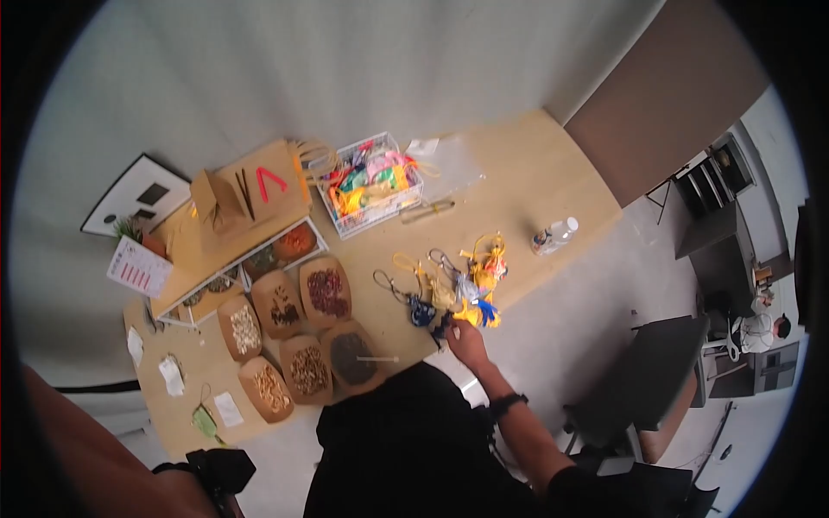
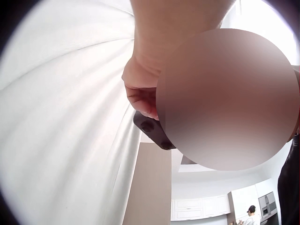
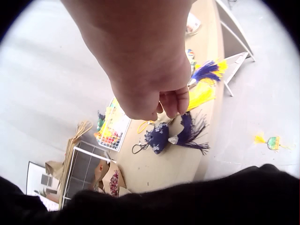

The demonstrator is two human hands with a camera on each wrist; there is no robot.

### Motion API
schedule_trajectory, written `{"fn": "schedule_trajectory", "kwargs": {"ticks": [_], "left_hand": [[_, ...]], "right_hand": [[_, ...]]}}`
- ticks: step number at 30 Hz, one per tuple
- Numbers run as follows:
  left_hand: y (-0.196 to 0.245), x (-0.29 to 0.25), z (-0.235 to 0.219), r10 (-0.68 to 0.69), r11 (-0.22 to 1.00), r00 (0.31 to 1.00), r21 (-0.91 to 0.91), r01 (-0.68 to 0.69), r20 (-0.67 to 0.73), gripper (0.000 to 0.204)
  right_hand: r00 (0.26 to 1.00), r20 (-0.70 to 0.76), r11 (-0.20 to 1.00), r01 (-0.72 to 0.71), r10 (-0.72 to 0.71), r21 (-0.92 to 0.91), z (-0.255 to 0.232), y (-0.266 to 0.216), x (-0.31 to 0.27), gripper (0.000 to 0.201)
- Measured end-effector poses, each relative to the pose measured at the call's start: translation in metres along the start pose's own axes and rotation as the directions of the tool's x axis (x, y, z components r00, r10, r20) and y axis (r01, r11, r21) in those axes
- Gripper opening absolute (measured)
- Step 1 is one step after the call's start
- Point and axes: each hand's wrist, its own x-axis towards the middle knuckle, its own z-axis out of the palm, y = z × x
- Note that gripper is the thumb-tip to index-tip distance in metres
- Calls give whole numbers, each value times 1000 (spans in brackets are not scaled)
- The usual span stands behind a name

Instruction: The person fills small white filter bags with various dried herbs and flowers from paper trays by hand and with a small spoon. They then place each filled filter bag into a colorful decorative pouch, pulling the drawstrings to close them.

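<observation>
My right hand is at the table's front edge. Its bent fingers pinch upper strands of a navy tassel. The tassel is beside a navy sachet with white flowers and a dark loop. Yellow tassels, a blue tassel and a grey-blue sachet lie close by. In the left wrist view, my left hand is raised, fingers curled against a dark device with round parts; a blurred disc hides part of it. The head view shows only that arm and its wrist strap.
White basket of colourful sachets at the back; paper trays of dried ingredients to the left; bottle at the right. A paper bag stands behind the trays. An office chair is beyond the table's front edge, and a person sits far off.
</observation>
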Motion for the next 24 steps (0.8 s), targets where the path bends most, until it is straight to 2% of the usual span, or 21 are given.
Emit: {"fn": "schedule_trajectory", "kwargs": {"ticks": [1,2,4,5,8,9,10,11,12,14,15,16,17,18,19,20,22,23,24], "left_hand": [[1,-7,2,-40,999,999,5,40,-9,36],[2,-13,2,-77,997,997,16,78,-29,36],[2,-13,-1,-120,991,991,52,123,-61,35],[2,-11,-2,-132,988,988,67,138,-86,34],[1,-21,-9,-231,957,961,142,252,-149,33],[6,-28,-11,-280,935,943,173,311,-180,32],[-22,-36,-6,-374,901,923,202,385,-91,34],[-52,-56,-3,-538,817,841,211,537,-55,38],[-81,-77,1,-680,714,733,211,667,-16,42],[-130,-138,7,-697,706,715,221,673,50,44],[-138,-161,10,-745,667,665,112,737,58,36],[-142,-177,14,-781,621,619,1,784,82,29],[-145,-188,12,-789,613,611,9,790,72,29],[-147,-196,14,-826,547,553,-81,833,106,33],[-147,-201,17,-856,470,495,-174,865,149,37],[-148,-204,19,-860,461,488,-186,868,148,37],[-150,-197,18,-822,515,539,-165,841,185,35],[-150,-191,18,-820,516,542,-172,839,186,35],[-150,-184,18,-771,583,612,-192,790,178,40]], "right_hand": [[996,83,1000,23,-24,9,-4,-12,12,26],[995,102,998,13,-7,-62,0,-20,23,25],[977,93,974,200,-190,-107,11,-28,41,29],[973,99,971,218,-209,-94,14,-32,54,29],[961,234,946,206,-147,-252,36,-37,64,39],[950,299,930,186,-88,-318,43,-36,68,39],[939,324,908,233,-117,-347,51,-30,70,40],[921,369,889,266,-120,-374,54,-31,73,44],[920,388,853,244,-53,-462,54,-40,72,47],[912,410,849,217,0,-482,66,-24,76,48],[908,410,861,135,91,-490,69,-25,78,44],[912,406,865,149,68,-479,67,-26,77,39],[942,333,867,134,39,-479,62,-28,73,36],[961,275,879,97,40,-466,54,-31,70,36],[979,202,914,71,13,-400,34,-52,64,37],[988,154,955,60,-15,-290,24,-50,64,40],[994,110,990,28,-13,-136,-11,-90,52,39],[994,108,989,32,-17,-142,-26,-116,44,39],[982,187,996,-53,39,72,-37,-146,33,37]]}}
